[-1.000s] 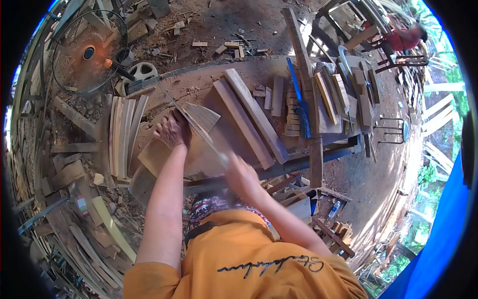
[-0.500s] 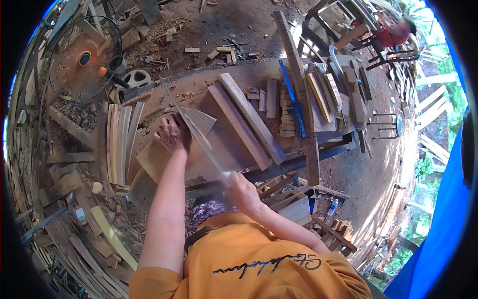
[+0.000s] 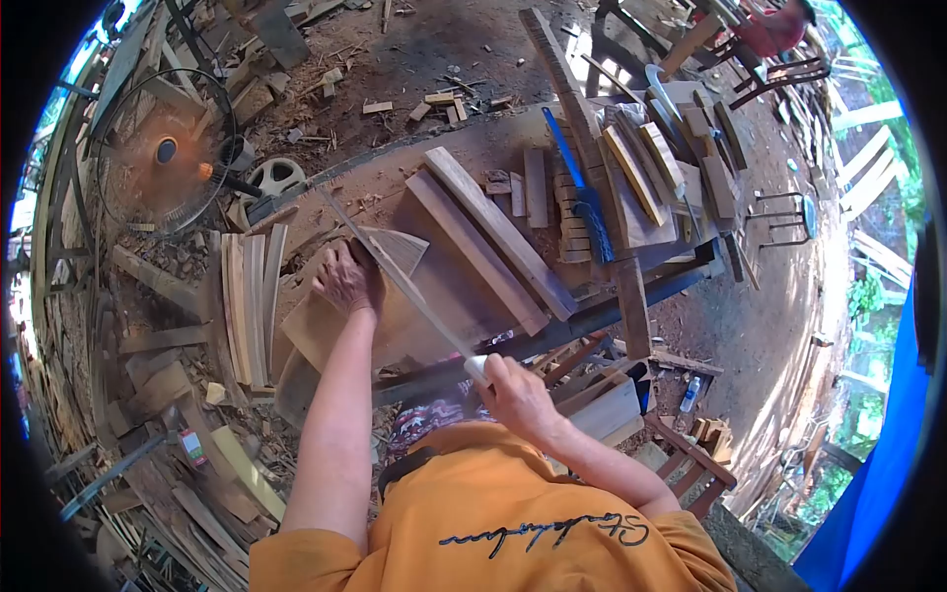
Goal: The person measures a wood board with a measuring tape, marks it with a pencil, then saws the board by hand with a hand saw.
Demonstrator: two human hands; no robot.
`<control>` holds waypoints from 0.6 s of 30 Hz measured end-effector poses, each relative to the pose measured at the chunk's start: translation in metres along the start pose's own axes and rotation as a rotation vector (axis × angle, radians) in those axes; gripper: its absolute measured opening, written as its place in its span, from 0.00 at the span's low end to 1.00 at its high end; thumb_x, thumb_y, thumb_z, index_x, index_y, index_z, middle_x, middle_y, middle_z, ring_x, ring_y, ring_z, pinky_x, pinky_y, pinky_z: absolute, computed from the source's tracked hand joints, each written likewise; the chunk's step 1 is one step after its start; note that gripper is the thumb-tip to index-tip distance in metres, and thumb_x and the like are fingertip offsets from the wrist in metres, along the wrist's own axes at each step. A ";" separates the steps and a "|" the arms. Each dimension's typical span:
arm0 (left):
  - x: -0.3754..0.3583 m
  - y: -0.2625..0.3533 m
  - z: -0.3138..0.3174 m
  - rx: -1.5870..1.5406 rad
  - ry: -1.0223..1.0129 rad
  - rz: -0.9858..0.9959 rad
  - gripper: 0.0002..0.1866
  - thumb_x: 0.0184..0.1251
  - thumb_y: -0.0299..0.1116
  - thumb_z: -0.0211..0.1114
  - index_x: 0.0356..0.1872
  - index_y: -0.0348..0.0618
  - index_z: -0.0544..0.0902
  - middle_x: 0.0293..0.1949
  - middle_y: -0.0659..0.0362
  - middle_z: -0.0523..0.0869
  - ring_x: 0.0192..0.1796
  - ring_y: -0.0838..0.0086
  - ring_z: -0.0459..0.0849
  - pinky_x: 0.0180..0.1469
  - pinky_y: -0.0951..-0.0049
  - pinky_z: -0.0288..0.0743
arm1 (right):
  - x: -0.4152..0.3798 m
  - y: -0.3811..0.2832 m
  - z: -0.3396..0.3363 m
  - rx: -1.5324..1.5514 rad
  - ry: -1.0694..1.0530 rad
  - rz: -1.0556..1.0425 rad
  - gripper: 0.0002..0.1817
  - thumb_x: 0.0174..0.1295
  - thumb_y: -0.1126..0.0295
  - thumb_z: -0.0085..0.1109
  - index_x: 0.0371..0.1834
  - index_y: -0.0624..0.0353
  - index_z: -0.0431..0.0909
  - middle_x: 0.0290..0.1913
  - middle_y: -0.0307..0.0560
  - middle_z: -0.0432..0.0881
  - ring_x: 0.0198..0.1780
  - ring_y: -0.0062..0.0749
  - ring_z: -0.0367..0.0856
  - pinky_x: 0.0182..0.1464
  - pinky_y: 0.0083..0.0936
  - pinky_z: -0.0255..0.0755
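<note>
In the head view, my right hand (image 3: pixel 518 397) is wrapped round the white handle of a handsaw (image 3: pixel 412 293). The blade, seen nearly edge-on, runs diagonally up and left across a flat wooden board (image 3: pixel 326 318). My left hand (image 3: pixel 347 279) presses down on this board just left of the blade, fingers spread over the wood. Right of the blade a pointed end of wood (image 3: pixel 404 247) with visible grain sticks out. Whether the blade has entered the wood is hidden.
Two long wooden bars (image 3: pixel 493 237) lie on the workbench (image 3: pixel 395 187). Curved slats (image 3: pixel 252 306) stand at left near a fan (image 3: pixel 166 151). A blue-bristled brush (image 3: pixel 589 212) and stacked offcuts (image 3: pixel 651 168) are at right. A person in red (image 3: pixel 774 35) sits farther off.
My right hand has moved right and slightly down, drawing the saw toward me. My left hand stays on the board. The whole view has tilted a little.
</note>
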State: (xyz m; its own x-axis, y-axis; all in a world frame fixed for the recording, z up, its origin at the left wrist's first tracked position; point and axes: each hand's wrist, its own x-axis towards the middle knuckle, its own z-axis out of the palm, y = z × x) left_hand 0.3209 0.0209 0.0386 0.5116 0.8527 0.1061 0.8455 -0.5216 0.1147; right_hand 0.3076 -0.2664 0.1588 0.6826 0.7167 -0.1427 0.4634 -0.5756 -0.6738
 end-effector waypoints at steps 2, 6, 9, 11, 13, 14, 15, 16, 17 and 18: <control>0.000 0.003 -0.009 0.016 -0.037 0.003 0.19 0.70 0.51 0.50 0.44 0.52 0.82 0.49 0.55 0.81 0.50 0.57 0.79 0.57 0.54 0.59 | 0.003 -0.011 0.013 0.012 0.018 0.030 0.13 0.57 0.74 0.61 0.42 0.60 0.67 0.29 0.54 0.76 0.30 0.52 0.82 0.31 0.44 0.78; -0.001 -0.017 0.028 0.053 0.220 0.149 0.17 0.69 0.51 0.51 0.43 0.52 0.81 0.47 0.55 0.81 0.50 0.57 0.78 0.56 0.54 0.60 | 0.085 -0.014 0.066 0.014 0.096 -0.034 0.11 0.60 0.74 0.56 0.42 0.62 0.67 0.30 0.60 0.78 0.31 0.55 0.83 0.33 0.46 0.78; -0.001 -0.015 0.019 0.013 0.126 0.060 0.17 0.68 0.50 0.51 0.43 0.53 0.81 0.46 0.55 0.81 0.50 0.57 0.78 0.55 0.53 0.60 | 0.093 -0.027 0.054 0.031 0.068 0.021 0.11 0.61 0.73 0.56 0.43 0.64 0.66 0.31 0.62 0.78 0.32 0.56 0.83 0.34 0.46 0.77; 0.001 -0.004 0.004 0.027 -0.009 0.007 0.17 0.68 0.50 0.51 0.44 0.53 0.81 0.47 0.55 0.81 0.50 0.57 0.78 0.56 0.53 0.60 | 0.063 -0.030 0.028 0.081 0.062 0.020 0.12 0.61 0.73 0.58 0.43 0.64 0.67 0.31 0.62 0.78 0.32 0.57 0.82 0.34 0.47 0.77; 0.001 -0.001 0.001 -0.005 -0.005 0.008 0.16 0.68 0.49 0.52 0.43 0.52 0.80 0.47 0.55 0.81 0.50 0.57 0.78 0.55 0.53 0.60 | 0.018 -0.031 0.012 0.063 -0.018 0.127 0.14 0.59 0.72 0.59 0.45 0.64 0.68 0.32 0.61 0.78 0.32 0.57 0.82 0.35 0.46 0.77; 0.000 0.001 -0.001 -0.014 0.037 0.019 0.15 0.68 0.48 0.53 0.42 0.52 0.80 0.47 0.55 0.81 0.50 0.57 0.78 0.55 0.53 0.60 | 0.015 -0.027 0.012 0.052 -0.029 0.126 0.14 0.59 0.72 0.59 0.45 0.64 0.68 0.32 0.61 0.78 0.32 0.57 0.82 0.35 0.46 0.77; -0.002 0.000 0.001 -0.018 0.079 0.031 0.14 0.67 0.48 0.53 0.41 0.52 0.80 0.46 0.56 0.80 0.50 0.57 0.78 0.55 0.54 0.60 | 0.010 -0.022 0.015 0.033 -0.010 0.092 0.15 0.59 0.72 0.59 0.46 0.64 0.68 0.33 0.60 0.78 0.33 0.57 0.82 0.35 0.46 0.77; -0.003 -0.002 0.004 -0.015 0.071 0.027 0.14 0.67 0.48 0.53 0.41 0.52 0.80 0.46 0.56 0.80 0.50 0.57 0.78 0.55 0.54 0.60 | 0.006 -0.019 0.019 0.020 0.013 0.062 0.16 0.58 0.73 0.60 0.47 0.63 0.69 0.33 0.59 0.78 0.33 0.56 0.82 0.35 0.45 0.77; -0.001 -0.003 0.007 -0.002 0.055 0.039 0.14 0.67 0.47 0.54 0.42 0.52 0.80 0.47 0.55 0.80 0.50 0.57 0.78 0.55 0.54 0.60 | 0.031 -0.018 0.029 0.017 0.086 0.011 0.16 0.59 0.74 0.57 0.49 0.64 0.69 0.33 0.59 0.78 0.34 0.53 0.82 0.35 0.44 0.78; -0.002 -0.007 0.007 0.012 0.045 0.054 0.13 0.66 0.46 0.54 0.43 0.53 0.80 0.47 0.55 0.80 0.50 0.57 0.78 0.56 0.54 0.60 | 0.062 -0.014 0.043 0.029 0.086 -0.044 0.15 0.60 0.76 0.54 0.50 0.64 0.68 0.34 0.60 0.79 0.34 0.53 0.83 0.36 0.43 0.78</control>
State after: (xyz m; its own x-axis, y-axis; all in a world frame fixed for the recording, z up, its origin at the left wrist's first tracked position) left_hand 0.3154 0.0229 0.0305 0.5497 0.8206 0.1567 0.8185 -0.5665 0.0954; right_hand 0.3190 -0.1968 0.1287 0.7084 0.7040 -0.0508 0.4785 -0.5320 -0.6986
